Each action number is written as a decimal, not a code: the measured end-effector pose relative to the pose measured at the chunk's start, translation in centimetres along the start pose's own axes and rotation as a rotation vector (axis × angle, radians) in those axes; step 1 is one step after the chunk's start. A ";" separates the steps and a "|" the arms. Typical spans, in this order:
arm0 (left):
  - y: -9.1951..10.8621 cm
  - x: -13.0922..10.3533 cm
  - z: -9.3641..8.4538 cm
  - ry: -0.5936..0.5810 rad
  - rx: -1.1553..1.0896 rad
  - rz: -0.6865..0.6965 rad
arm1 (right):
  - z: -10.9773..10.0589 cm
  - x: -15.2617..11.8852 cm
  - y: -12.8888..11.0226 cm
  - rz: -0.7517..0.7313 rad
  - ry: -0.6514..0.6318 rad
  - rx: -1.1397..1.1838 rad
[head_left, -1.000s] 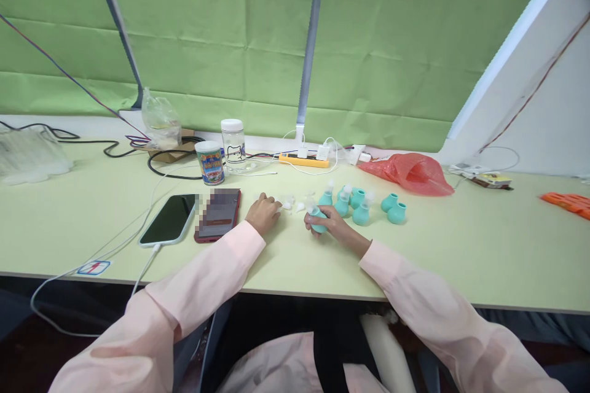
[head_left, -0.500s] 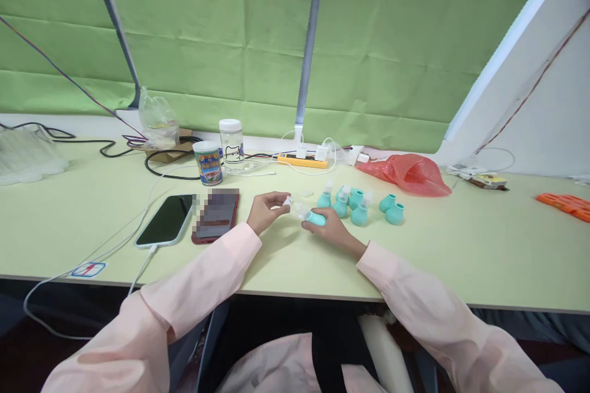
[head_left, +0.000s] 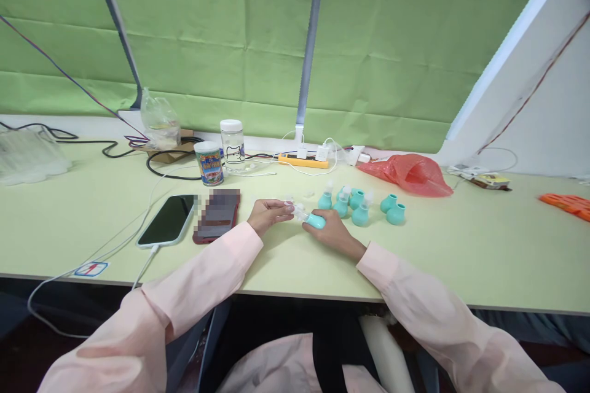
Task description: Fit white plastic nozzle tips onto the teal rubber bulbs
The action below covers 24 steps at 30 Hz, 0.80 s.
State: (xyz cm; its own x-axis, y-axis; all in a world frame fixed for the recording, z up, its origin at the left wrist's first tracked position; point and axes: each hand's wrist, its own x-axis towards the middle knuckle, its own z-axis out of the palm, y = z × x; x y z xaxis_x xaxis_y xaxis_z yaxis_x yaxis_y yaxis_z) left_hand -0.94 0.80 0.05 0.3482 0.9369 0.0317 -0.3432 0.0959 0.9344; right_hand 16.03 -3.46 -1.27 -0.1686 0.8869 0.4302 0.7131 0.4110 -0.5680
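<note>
My right hand (head_left: 332,230) is wrapped round a teal squeeze bulb (head_left: 316,221), which lies on its side and points left. A clear plastic nozzle (head_left: 302,214) juts from the bulb's mouth. At the nozzle's left end, my left hand (head_left: 270,215) pinches a small whitish plastic piece (head_left: 289,203), partly covered by the fingers. Whether that piece is joined to the nozzle I cannot tell. Just behind my right hand stand several teal bulbs with clear nozzles (head_left: 361,214). Farther right are two teal bulbs with bare open mouths (head_left: 395,214).
Left of my hands lie a white-edged phone (head_left: 166,221) on a cable and a red-cased phone (head_left: 216,218). Behind them stand a printed paper can (head_left: 209,164) and a white-lidded jar (head_left: 232,146). A yellow power strip (head_left: 303,161) and a red plastic bag (head_left: 408,174) lie at the back.
My left hand has moved slightly right and down, bringing its small piece to the nozzle's end. My right hand keeps hold of the bulb in nearly the same spot.
</note>
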 end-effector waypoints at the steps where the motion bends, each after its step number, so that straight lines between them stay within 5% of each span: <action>1: 0.0 0.0 0.0 0.014 -0.003 -0.007 | 0.0 0.0 0.0 0.000 -0.004 -0.027; 12: -0.8 0.3 0.6 0.097 -0.099 -0.009 | 0.3 0.1 -1.6 0.015 0.055 -0.124; 24: -0.3 0.4 -0.5 -0.087 0.045 -0.118 | -0.4 0.2 -0.9 0.072 -0.190 0.174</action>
State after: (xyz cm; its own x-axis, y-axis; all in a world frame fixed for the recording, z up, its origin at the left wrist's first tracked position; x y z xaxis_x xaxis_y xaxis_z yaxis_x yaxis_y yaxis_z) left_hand -1.13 1.36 -0.41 0.4591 0.8869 -0.0508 -0.2566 0.1871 0.9483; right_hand 15.61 -3.73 -0.33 -0.2583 0.9321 0.2540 0.6030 0.3610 -0.7114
